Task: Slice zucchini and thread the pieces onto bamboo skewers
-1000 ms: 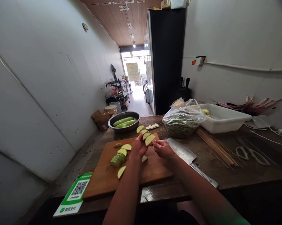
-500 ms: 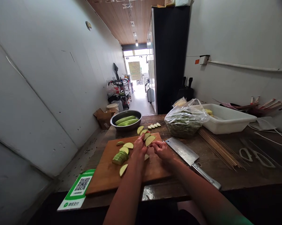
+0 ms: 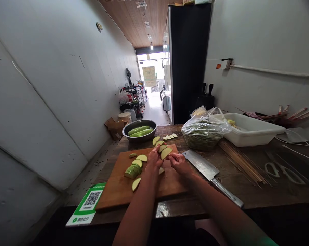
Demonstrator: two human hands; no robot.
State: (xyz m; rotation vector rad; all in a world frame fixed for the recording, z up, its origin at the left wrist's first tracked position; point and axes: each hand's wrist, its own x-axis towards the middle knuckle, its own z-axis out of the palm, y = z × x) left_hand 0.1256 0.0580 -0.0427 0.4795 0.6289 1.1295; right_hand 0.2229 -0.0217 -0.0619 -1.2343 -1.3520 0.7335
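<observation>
Above the far part of the cutting board, the left hand has its grip closed on a row of half-round slices; the row's long axis slants from the right hand up, away and to the left, the slices close together; the right hand is at the near end, its fingertips drawn together just beside the nearest slice; what they pinch is too small to tell; the left hand lies along the row's left side. On the board, left of the left hand, a stack of cut slices leans beside loose slices; to the right, on the worktop, lie a cleaver and a bundle of sticks; beyond the board stands a bowl with green vegetables in it.
</observation>
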